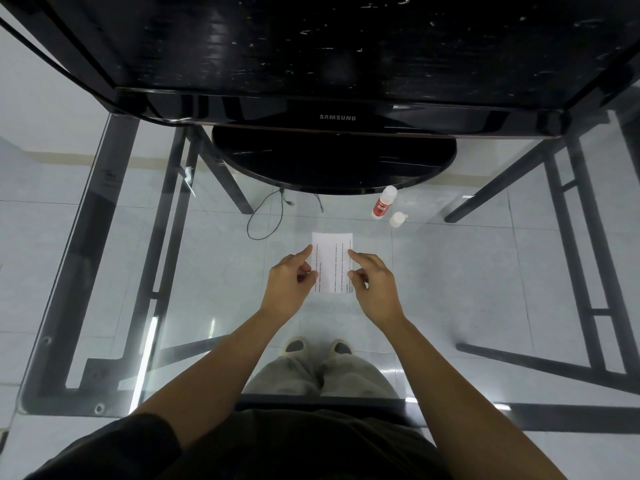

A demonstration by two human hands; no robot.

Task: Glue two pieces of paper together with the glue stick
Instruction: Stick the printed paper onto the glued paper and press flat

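Printed paper [333, 261] flat on glass table [207, 271], long axis running away from the person. Left hand [285, 287] and right hand [375, 289] flank it equally near, forefingers stretched onto its side edges, other fingers curled; pinching or pressing unclear. Glue stick [383, 202] lies beyond, rightward.

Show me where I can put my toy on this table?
Bare glass lies left of the left hand, and right of the right hand, nearer than the cap. Crowded: paper, glue stick, monitor stand.
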